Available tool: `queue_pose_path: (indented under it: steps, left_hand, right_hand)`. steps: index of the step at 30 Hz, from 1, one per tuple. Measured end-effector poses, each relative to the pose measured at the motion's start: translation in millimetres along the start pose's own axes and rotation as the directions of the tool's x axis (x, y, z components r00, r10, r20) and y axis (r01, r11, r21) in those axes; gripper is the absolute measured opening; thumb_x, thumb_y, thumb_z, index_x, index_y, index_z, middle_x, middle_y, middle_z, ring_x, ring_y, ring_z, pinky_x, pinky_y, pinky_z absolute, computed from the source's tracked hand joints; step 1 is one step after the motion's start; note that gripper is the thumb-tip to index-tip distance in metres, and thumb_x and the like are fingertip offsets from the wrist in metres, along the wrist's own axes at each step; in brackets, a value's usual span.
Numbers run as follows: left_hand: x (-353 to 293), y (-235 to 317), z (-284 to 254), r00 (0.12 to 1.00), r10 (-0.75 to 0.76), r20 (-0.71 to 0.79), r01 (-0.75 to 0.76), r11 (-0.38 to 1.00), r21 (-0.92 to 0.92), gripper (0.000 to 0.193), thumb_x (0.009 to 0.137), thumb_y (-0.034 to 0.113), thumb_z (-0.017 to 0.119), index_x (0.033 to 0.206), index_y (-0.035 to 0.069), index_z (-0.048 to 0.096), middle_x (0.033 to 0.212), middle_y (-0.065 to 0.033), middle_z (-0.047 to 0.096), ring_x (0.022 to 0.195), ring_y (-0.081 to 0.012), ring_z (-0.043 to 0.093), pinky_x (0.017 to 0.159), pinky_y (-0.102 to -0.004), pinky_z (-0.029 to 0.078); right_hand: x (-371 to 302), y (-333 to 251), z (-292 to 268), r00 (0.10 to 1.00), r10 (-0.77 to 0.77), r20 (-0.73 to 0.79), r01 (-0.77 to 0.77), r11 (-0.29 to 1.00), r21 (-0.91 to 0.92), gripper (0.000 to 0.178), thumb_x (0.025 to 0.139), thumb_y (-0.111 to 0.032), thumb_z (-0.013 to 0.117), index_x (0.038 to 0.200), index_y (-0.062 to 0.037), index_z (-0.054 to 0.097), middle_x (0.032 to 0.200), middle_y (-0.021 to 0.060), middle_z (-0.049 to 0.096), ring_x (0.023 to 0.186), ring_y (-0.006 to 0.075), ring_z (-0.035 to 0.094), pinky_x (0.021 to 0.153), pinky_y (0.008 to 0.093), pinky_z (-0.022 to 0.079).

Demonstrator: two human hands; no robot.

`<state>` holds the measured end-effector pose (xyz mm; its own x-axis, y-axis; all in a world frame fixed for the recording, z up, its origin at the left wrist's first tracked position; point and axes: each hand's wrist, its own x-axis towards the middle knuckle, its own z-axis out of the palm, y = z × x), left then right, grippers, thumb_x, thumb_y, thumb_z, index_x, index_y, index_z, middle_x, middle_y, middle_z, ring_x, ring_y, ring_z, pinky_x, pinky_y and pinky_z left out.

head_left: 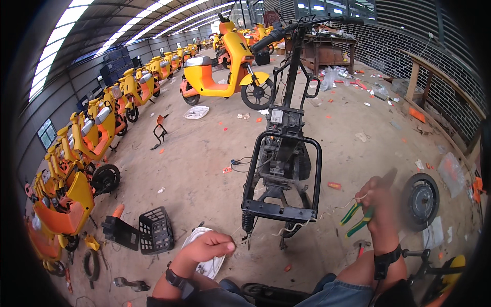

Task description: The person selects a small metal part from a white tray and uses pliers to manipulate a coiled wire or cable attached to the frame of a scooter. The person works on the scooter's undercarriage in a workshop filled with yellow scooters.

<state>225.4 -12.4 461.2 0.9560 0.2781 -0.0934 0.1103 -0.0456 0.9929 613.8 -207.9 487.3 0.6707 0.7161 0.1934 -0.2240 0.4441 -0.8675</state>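
Observation:
In front of me stands a stripped black scooter frame [279, 153], its handlebar, bare stem and rear rack exposed. My right hand [382, 204], to the right of the rack, is closed around pliers with green-and-yellow handles [360, 222]; motion smears the hand. A thin pale wire [335, 207] trails from near those fingers to the rear of the frame. My left hand [208, 248] is left of the rack, thumb pressed to curled fingers. Whatever it may pinch is too small to make out. Below it lies a white plastic cover [212, 268].
A wheel [420, 201] lies on the right. On the left are a black basket [156, 230], a tire [91, 265] and rows of yellow scooters [94, 130]. One yellow scooter [225, 71] stands beyond the frame. A hammer [361, 248] and orange scraps litter the floor.

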Motion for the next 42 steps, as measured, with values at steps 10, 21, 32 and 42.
queue_pose_path:
  steps: [10, 21, 32, 42]
  left_hand:
    - [51, 17, 67, 0.915, -0.195, 0.353, 0.25, 0.961, -0.12, 0.032, 0.106, 0.027, 0.04, 0.11, 0.0, 0.056, 0.072, -0.0011, 0.054, 0.07, -0.0107, 0.052, 0.067, -0.0269, 0.043]
    - [38, -10, 73, 0.986, -0.159, 0.053, 0.157, 0.766, -0.624, 0.028, 0.105, 0.025, 0.043, 0.11, -0.001, 0.055, 0.077, -0.006, 0.053, 0.071, -0.0198, 0.055, 0.068, -0.0308, 0.045]
    - [29, -7, 71, 0.997, -0.081, 0.007, 0.057, 0.631, -0.773, 0.019, 0.103, 0.023, 0.047, 0.106, 0.005, 0.052, 0.084, -0.0062, 0.055, 0.074, -0.0208, 0.061, 0.07, -0.0314, 0.051]
    - [31, 4, 74, 0.995, -0.069, -0.068, -0.013, 0.598, -0.801, 0.02, 0.104, 0.025, 0.047, 0.11, 0.006, 0.051, 0.081, -0.0052, 0.053, 0.063, -0.0156, 0.05, 0.059, -0.0281, 0.043]
  right_hand:
    - [-61, 37, 58, 0.743, 0.47, 0.477, -0.315, 0.874, -0.37, 0.015, 0.09, -0.011, 0.06, 0.1, -0.001, 0.061, 0.082, -0.0012, 0.059, 0.071, 0.005, 0.051, 0.062, 0.0237, 0.043]
    - [-60, 46, 64, 0.896, 0.327, 0.302, -0.071, 0.775, -0.628, 0.017, 0.088, -0.016, 0.068, 0.097, -0.0024, 0.064, 0.076, 0.0001, 0.062, 0.067, 0.0053, 0.052, 0.061, 0.0249, 0.044]
    - [-68, 43, 81, 0.891, 0.258, 0.374, 0.093, 0.701, -0.707, 0.023, 0.083, -0.012, 0.074, 0.102, -0.0047, 0.062, 0.067, -0.0068, 0.049, 0.058, 0.0021, 0.037, 0.053, 0.0221, 0.033]
    - [-68, 51, 80, 0.918, 0.258, 0.303, -0.018, 0.787, -0.617, 0.023, 0.089, -0.014, 0.067, 0.108, -0.002, 0.061, 0.078, 0.0011, 0.063, 0.057, 0.0032, 0.044, 0.052, 0.0215, 0.038]
